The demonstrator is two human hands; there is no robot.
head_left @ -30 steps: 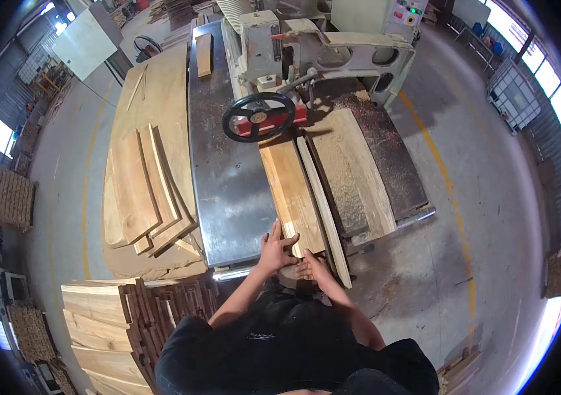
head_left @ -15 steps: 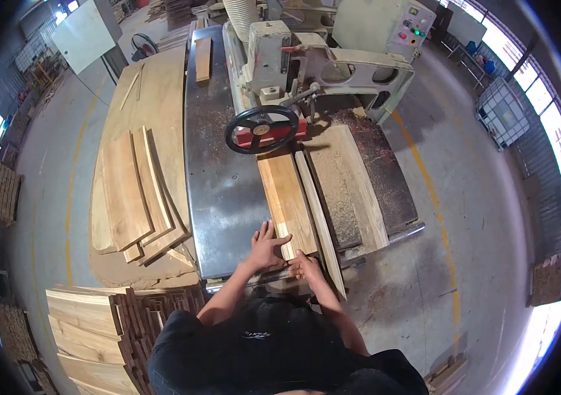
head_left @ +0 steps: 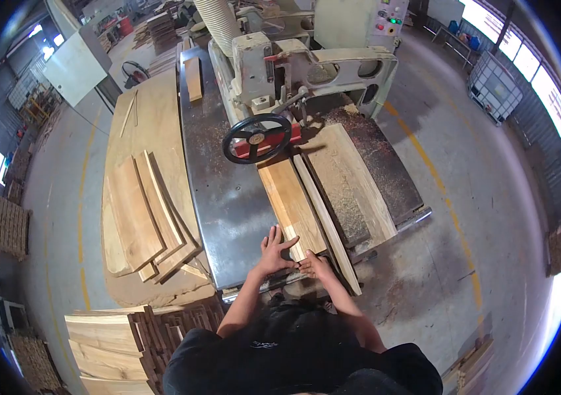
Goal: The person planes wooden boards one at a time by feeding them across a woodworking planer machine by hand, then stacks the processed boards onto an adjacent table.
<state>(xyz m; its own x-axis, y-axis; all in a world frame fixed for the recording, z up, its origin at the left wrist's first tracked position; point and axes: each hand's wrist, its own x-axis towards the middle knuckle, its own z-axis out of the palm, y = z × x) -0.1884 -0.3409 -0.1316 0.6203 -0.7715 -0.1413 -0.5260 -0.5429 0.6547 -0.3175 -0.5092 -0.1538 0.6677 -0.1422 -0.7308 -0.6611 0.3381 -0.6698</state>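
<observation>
A wooden board [head_left: 288,201] lies lengthwise on the dark metal machine table [head_left: 227,227], its far end running under the machine behind the black handwheel [head_left: 256,138]. My left hand [head_left: 274,253] rests at the board's near left corner, fingers spread and thumb reaching over the end. At the same near end, my right hand [head_left: 316,266] has its thumb on top and its fingers bent at the end edge, partly hidden. A long narrow wood strip [head_left: 330,227] lies just right of the board, apart from both hands.
Several planks [head_left: 137,214] lie on a large wooden sheet [head_left: 119,141] to the left. Below it stands a stack of boards [head_left: 106,342]. Sawdust [head_left: 336,191] covers the table right of the strip, beside another plank [head_left: 363,178]. A control panel [head_left: 389,18] is at the back.
The camera view has shifted and turned slightly. Both hands stay at the board's near end, with little visible movement of the board against the table.
</observation>
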